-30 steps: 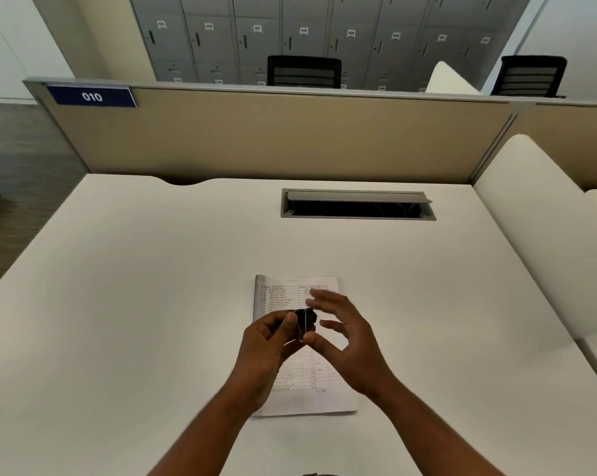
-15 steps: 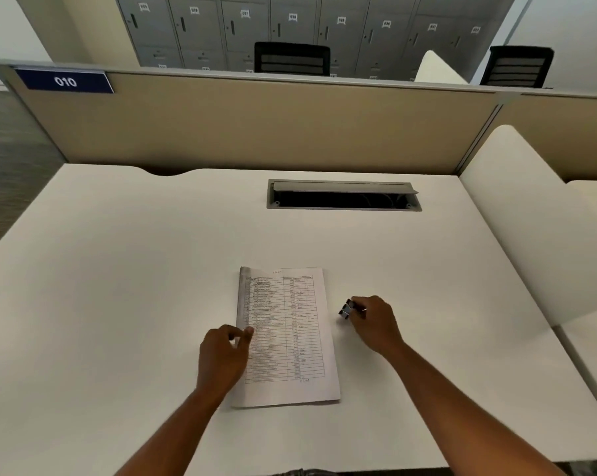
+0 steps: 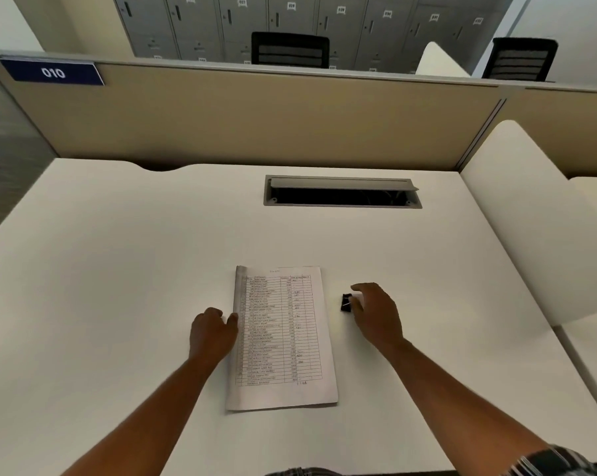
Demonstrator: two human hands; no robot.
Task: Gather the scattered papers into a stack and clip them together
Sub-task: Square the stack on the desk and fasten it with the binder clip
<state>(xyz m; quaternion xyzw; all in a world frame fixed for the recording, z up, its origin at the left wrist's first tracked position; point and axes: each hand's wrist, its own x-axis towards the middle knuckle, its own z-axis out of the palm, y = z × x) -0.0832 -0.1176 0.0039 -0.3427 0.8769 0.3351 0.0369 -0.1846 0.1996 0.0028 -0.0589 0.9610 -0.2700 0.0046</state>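
Loosely curled right hand [image 3: 376, 312] at clip [image 3: 346, 303]

white desk [image 3: 118, 269] bears papers [image 3: 286, 393], clip [image 3: 345, 303].

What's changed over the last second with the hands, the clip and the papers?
Both hands came apart from above the paper stack. The right hand carried the binder clip off to the stack's right, down at the desk; whether it holds the clip now is unclear. The left hand dropped to the stack's left edge, fingers curled. The stack stayed put, unclipped.
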